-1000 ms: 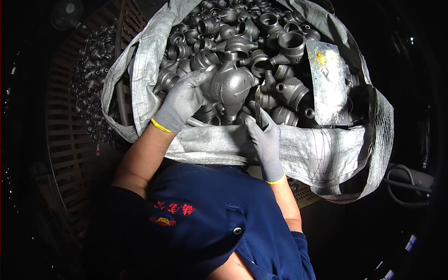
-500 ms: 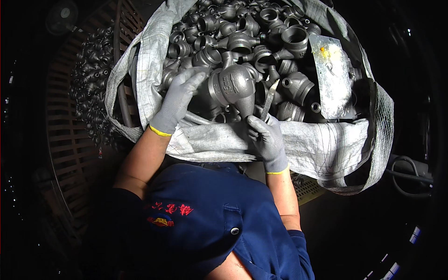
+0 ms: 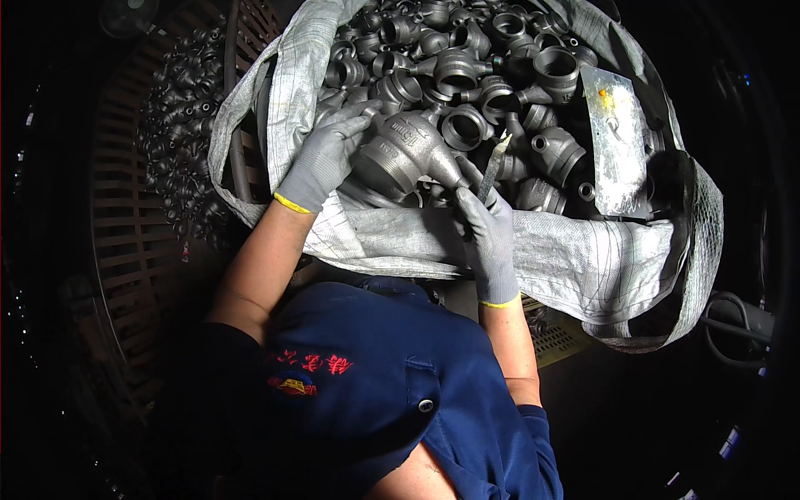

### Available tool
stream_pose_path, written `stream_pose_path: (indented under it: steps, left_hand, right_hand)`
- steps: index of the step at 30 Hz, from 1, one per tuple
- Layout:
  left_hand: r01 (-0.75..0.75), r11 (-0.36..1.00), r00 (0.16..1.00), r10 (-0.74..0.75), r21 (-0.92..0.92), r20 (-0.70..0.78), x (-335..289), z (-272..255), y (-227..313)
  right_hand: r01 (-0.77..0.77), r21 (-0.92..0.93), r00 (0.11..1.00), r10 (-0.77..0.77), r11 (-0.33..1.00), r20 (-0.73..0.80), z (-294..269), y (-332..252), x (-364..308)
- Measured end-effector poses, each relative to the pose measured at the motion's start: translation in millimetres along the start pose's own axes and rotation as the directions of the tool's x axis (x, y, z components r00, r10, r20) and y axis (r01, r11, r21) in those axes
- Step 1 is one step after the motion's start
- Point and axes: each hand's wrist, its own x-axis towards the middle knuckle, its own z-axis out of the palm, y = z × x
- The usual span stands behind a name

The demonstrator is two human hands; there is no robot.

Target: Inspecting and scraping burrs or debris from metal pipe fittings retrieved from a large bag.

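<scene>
A dark grey cast metal pipe fitting (image 3: 398,157), rounded with a wide threaded collar and a narrow neck, is held between my two grey-gloved hands above the bag's near edge. My left hand (image 3: 332,148) curls against its upper left side. My right hand (image 3: 487,227) pinches the neck's end. A thin flat strip-like tool with a pale tip (image 3: 497,165) also sticks up from my right hand; it looks like a file, but its lower part is hidden. The collar faces down and left. Many similar fittings (image 3: 557,157) lie heaped beyond it.
A white woven bulk bag (image 3: 583,260) with loop straps surrounds the heap. On its right side a scuffed flat metal plate (image 3: 615,142) rests over the fittings. At left stands a slatted rusty crate (image 3: 117,242) with smaller fittings (image 3: 179,125). A curved hose or cable (image 3: 708,329) is at right.
The fitting has turned in my hands: its neck pointed down toward me and now points right, with the collar swung down-left. The whole view has shifted slightly.
</scene>
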Motion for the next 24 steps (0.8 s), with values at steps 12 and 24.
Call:
stream_pose_path:
  steps: [12, 24]
  left_hand:
    - [-0.164, 0.972, 0.979, 0.139, 0.166, 0.151, -3.9, -17.2, -5.4]
    - [-0.08, 0.988, 0.997, 0.076, 0.134, 0.032, -0.2, -17.7, -14.4]
  right_hand:
    - [-0.027, -0.089, 0.998, 0.022, 0.996, -0.055, 3.0, 2.7, -3.8]
    - [0.112, -0.031, 0.972, -0.116, 0.993, -0.205, 5.5, 12.2, -2.3]
